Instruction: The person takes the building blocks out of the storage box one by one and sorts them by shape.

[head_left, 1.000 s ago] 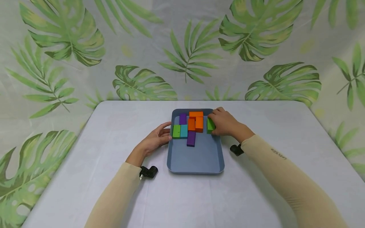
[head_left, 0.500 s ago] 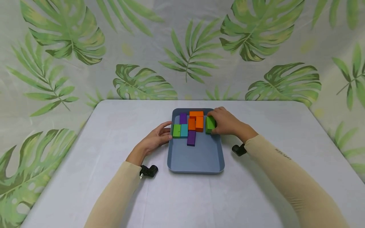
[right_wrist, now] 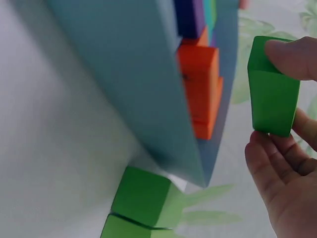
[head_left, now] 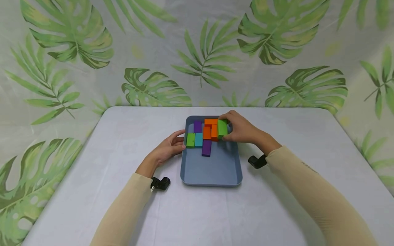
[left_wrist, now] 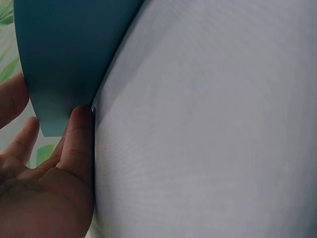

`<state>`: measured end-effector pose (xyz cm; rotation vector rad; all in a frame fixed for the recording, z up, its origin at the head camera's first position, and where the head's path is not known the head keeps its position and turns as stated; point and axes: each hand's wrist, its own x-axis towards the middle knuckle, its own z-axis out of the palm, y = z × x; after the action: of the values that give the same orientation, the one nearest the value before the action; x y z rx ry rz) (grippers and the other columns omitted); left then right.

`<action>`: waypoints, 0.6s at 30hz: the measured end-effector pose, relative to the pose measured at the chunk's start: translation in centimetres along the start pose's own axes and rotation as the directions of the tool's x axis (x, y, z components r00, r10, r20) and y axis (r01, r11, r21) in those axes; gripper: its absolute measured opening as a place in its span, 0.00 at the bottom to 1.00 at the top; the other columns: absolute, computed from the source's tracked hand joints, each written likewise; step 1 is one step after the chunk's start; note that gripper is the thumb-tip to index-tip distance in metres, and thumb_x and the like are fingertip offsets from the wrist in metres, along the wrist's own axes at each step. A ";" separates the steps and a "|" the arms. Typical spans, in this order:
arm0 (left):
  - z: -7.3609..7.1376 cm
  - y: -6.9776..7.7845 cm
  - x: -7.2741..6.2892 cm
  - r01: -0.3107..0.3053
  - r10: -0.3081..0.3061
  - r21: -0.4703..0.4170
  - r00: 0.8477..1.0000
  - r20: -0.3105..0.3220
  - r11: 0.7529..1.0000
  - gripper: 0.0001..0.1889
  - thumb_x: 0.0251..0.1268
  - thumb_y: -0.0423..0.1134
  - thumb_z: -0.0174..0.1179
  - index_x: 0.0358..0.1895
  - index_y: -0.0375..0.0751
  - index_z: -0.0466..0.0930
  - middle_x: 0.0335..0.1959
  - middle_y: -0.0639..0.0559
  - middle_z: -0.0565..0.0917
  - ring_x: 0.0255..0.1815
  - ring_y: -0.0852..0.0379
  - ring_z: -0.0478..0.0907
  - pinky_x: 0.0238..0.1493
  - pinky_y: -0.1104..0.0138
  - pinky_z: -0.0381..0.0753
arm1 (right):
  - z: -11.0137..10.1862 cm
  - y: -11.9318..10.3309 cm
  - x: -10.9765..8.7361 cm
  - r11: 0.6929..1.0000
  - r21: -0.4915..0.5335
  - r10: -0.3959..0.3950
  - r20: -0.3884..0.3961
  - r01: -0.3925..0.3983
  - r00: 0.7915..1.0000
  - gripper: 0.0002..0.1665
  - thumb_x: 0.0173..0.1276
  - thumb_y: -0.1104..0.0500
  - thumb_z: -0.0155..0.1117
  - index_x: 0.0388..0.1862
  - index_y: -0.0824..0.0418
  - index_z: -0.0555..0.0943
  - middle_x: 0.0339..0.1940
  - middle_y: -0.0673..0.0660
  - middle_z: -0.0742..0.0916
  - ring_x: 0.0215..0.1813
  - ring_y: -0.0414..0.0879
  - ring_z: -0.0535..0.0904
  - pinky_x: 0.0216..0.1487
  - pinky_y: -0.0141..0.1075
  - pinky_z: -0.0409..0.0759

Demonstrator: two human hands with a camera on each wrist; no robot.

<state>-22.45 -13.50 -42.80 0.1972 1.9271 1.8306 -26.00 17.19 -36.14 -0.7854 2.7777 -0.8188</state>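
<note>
My right hand [head_left: 241, 129] pinches a green block [head_left: 222, 128] between thumb and fingers, raised above the blue-grey tray [head_left: 210, 172] near its far right side. In the right wrist view this green block [right_wrist: 273, 94] hangs apart from the orange blocks. My left hand [head_left: 167, 148] rests on the tray's left side; the left wrist view shows its thumb [left_wrist: 78, 139] against the outer wall. In the tray lie orange blocks [head_left: 207, 133], a purple block [head_left: 206, 148], another purple block [head_left: 197, 126], a teal block [head_left: 198, 140] and a green block [head_left: 190, 140].
Outside the tray, more green blocks [right_wrist: 141, 196] show in the right wrist view; the head view does not reveal them. A white cloth covers the table [head_left: 123, 123]. A leaf-print curtain [head_left: 203, 51] hangs behind.
The right hand has lifted the green block and carried it left, from the tray's right wall to beside the orange blocks. The left hand stays in place.
</note>
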 end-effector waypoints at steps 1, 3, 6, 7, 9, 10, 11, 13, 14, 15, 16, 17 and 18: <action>0.0 0.0 0.0 0.001 -0.001 -0.001 1.000 0.000 1.000 0.38 0.71 0.26 0.53 0.80 0.50 0.49 0.76 0.36 0.60 0.77 0.41 0.60 0.76 0.49 0.63 | -0.1 -0.1 -0.1 1.000 0.022 -0.008 -0.006 0.008 1.000 0.42 0.55 0.60 0.75 0.68 0.64 0.70 0.64 0.64 0.73 0.60 0.57 0.73 0.64 0.51 0.77; -0.1 0.0 -0.1 0.003 -0.003 -0.002 1.000 0.002 1.000 0.38 0.71 0.26 0.53 0.80 0.50 0.49 0.77 0.36 0.60 0.77 0.41 0.60 0.76 0.49 0.63 | -0.3 -0.2 -0.4 0.998 0.061 -0.022 -0.017 0.023 1.000 0.42 0.54 0.62 0.76 0.68 0.65 0.69 0.64 0.64 0.73 0.59 0.58 0.73 0.63 0.52 0.77; -0.1 0.1 -0.1 0.006 -0.006 0.007 1.000 0.002 1.000 0.38 0.71 0.26 0.53 0.80 0.51 0.49 0.77 0.37 0.60 0.77 0.42 0.60 0.76 0.49 0.63 | -0.8 -0.2 -1.0 0.994 0.106 -0.028 -0.028 0.031 0.999 0.43 0.55 0.64 0.75 0.69 0.65 0.68 0.65 0.64 0.73 0.59 0.58 0.73 0.65 0.54 0.77; -0.1 0.1 -0.1 0.007 -0.007 0.011 1.000 0.002 1.000 0.38 0.71 0.26 0.53 0.80 0.50 0.49 0.77 0.37 0.60 0.77 0.42 0.60 0.76 0.49 0.63 | -0.9 -0.2 -1.1 0.992 0.118 -0.028 -0.031 0.032 0.999 0.43 0.55 0.64 0.74 0.69 0.65 0.68 0.65 0.64 0.74 0.59 0.58 0.73 0.65 0.54 0.76; -0.1 0.1 -0.1 0.008 -0.008 0.014 1.000 0.000 1.000 0.38 0.71 0.26 0.53 0.80 0.50 0.49 0.77 0.37 0.60 0.77 0.42 0.60 0.77 0.49 0.63 | -1.2 -0.2 -1.3 0.989 0.142 -0.028 -0.035 0.033 0.999 0.43 0.55 0.66 0.73 0.70 0.65 0.67 0.66 0.64 0.73 0.60 0.58 0.73 0.67 0.55 0.75; -0.1 0.1 0.0 0.007 -0.007 0.016 1.000 -0.001 1.000 0.38 0.71 0.26 0.53 0.80 0.50 0.49 0.77 0.37 0.60 0.77 0.42 0.60 0.77 0.49 0.62 | -1.3 -0.1 -1.4 0.987 0.155 -0.027 -0.037 0.032 0.999 0.43 0.55 0.66 0.73 0.70 0.65 0.66 0.66 0.64 0.73 0.60 0.58 0.73 0.67 0.55 0.75; -0.1 0.0 0.0 0.006 -0.006 0.015 1.000 -0.001 1.000 0.38 0.71 0.26 0.52 0.80 0.50 0.49 0.77 0.37 0.60 0.78 0.42 0.60 0.77 0.49 0.62 | -1.3 0.0 -1.4 0.986 0.163 -0.028 -0.040 0.034 0.999 0.44 0.55 0.66 0.73 0.70 0.65 0.66 0.67 0.64 0.73 0.61 0.58 0.72 0.68 0.55 0.74; -0.1 0.0 0.1 0.004 -0.004 0.014 1.000 -0.001 1.000 0.38 0.71 0.26 0.52 0.80 0.49 0.49 0.77 0.37 0.59 0.78 0.42 0.59 0.77 0.49 0.62 | -1.5 0.2 -1.6 0.983 0.180 -0.032 -0.044 0.039 0.999 0.44 0.55 0.67 0.72 0.71 0.65 0.65 0.67 0.64 0.72 0.62 0.58 0.72 0.68 0.56 0.74; -0.1 -0.1 0.1 0.004 -0.004 0.012 1.000 -0.001 1.000 0.38 0.71 0.26 0.52 0.80 0.49 0.49 0.77 0.37 0.59 0.78 0.41 0.59 0.77 0.49 0.62 | -1.5 0.3 -1.6 0.982 0.184 -0.035 -0.045 0.043 0.998 0.45 0.55 0.68 0.72 0.72 0.65 0.65 0.68 0.64 0.72 0.62 0.58 0.72 0.68 0.56 0.74; -0.1 -0.1 0.2 0.004 -0.004 0.012 1.000 -0.003 1.000 0.38 0.71 0.26 0.52 0.80 0.49 0.49 0.77 0.36 0.59 0.78 0.41 0.59 0.77 0.49 0.62 | -1.5 0.4 -1.7 0.981 0.188 -0.037 -0.047 0.045 0.998 0.45 0.56 0.68 0.72 0.72 0.65 0.65 0.67 0.65 0.72 0.62 0.59 0.72 0.67 0.56 0.74; -0.1 -0.1 0.2 0.003 -0.003 0.011 1.000 -0.003 1.000 0.38 0.71 0.26 0.52 0.80 0.49 0.49 0.77 0.36 0.60 0.78 0.41 0.59 0.77 0.49 0.62 | -1.6 0.5 -1.8 0.981 0.189 -0.036 -0.044 0.044 0.998 0.45 0.56 0.68 0.72 0.73 0.65 0.64 0.67 0.65 0.71 0.62 0.59 0.72 0.67 0.57 0.74; -0.1 -0.1 0.2 0.002 -0.002 0.011 1.000 -0.002 1.000 0.38 0.71 0.26 0.52 0.80 0.49 0.49 0.77 0.36 0.60 0.78 0.41 0.59 0.77 0.49 0.62 | -1.6 0.6 -1.9 0.981 0.188 -0.035 -0.042 0.042 0.999 0.46 0.57 0.67 0.72 0.73 0.65 0.63 0.68 0.66 0.71 0.62 0.59 0.72 0.68 0.57 0.74; -0.1 -0.1 0.2 0.001 -0.001 0.010 1.000 -0.003 1.000 0.38 0.71 0.26 0.52 0.80 0.49 0.49 0.77 0.36 0.60 0.78 0.41 0.60 0.77 0.49 0.62 | -1.6 0.7 -2.0 0.981 0.189 -0.032 -0.038 0.039 0.999 0.46 0.58 0.67 0.72 0.74 0.65 0.62 0.68 0.66 0.71 0.63 0.60 0.71 0.68 0.57 0.74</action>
<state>-22.62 -13.51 -42.94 0.1966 1.9387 1.8216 -25.09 19.51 -35.19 -0.7945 2.6700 -1.0951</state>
